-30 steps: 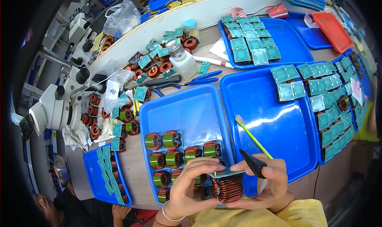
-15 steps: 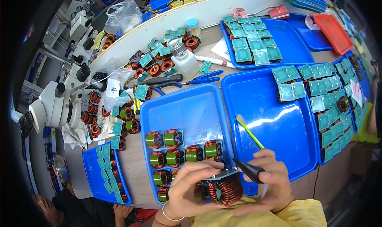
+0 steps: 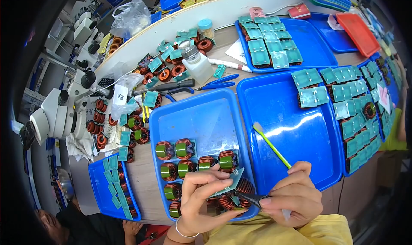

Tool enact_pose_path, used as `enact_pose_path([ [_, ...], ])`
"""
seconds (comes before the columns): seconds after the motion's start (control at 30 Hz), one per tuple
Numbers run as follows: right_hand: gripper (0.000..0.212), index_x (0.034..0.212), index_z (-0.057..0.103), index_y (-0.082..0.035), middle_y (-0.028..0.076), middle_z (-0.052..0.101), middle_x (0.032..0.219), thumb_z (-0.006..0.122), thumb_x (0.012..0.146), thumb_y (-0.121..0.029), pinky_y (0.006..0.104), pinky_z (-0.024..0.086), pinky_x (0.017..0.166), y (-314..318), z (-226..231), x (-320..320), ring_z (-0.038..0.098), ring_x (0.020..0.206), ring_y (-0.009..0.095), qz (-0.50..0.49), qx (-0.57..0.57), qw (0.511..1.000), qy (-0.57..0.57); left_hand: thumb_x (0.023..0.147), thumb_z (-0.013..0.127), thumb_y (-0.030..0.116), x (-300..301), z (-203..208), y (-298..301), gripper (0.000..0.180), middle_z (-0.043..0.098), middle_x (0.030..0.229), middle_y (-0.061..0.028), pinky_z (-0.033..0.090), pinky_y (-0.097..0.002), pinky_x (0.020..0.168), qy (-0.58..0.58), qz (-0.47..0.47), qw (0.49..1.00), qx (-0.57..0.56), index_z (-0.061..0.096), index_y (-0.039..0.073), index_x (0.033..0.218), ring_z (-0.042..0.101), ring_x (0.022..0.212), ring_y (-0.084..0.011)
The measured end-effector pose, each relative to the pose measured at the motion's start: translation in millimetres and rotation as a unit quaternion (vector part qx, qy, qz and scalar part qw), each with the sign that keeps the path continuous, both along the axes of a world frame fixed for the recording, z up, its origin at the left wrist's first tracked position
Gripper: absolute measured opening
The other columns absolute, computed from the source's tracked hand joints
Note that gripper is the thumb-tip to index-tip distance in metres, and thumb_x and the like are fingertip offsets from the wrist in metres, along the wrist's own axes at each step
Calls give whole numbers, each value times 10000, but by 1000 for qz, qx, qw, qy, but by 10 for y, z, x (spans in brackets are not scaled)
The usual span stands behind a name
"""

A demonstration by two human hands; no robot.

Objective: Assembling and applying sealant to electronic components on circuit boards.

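Observation:
My left hand grips a copper-wound toroidal coil by its teal circuit board. The board is tilted up, its flat face toward my left fingers. My right hand pinches a black tapered tool, with its narrow end at the coil's windings just below the board. From the same hand a thin green brush sticks out, pale bristles pointing away over a blue tray. Under my left hand a lighter blue tray holds several green-banded coils. My fingers partly hide the held coil.
Blue trays of board-topped coils stand at the far side and right. A small blue tray sits left. Pliers, a white bottle and loose coils lie behind. Microscopes line the left; a person's hand is lower left.
My left hand has turned the coil so its board tilts up and its windings face right. My right hand has brought the black tool's tip down to the windings.

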State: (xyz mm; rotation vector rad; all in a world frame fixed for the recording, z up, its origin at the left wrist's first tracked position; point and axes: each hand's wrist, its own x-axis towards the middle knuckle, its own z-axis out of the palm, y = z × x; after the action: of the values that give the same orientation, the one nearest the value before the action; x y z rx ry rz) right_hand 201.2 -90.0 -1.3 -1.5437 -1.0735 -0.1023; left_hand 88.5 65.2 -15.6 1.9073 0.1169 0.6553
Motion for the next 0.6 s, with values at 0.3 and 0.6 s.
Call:
enact_pose_path([
  [0.3,280,834,709,-105,-38,622,685,782,565,-80,264,295,592,32,-7,16,550,612,96,9,-5,1000,-13,517,849,74,-13,22,-1,577,446,998,-89,418,-411,953,10,15,999,28,593,1,1028,577,931,-229],
  [0.6,316,860,700,-90,-25,626,693,774,555,-57,256,302,584,36,-20,31,552,612,108,14,1,1000,-21,502,857,82,-8,46,-1,599,476,989,-95,449,-386,908,11,22,999,48,597,4,1036,585,912,-231],
])
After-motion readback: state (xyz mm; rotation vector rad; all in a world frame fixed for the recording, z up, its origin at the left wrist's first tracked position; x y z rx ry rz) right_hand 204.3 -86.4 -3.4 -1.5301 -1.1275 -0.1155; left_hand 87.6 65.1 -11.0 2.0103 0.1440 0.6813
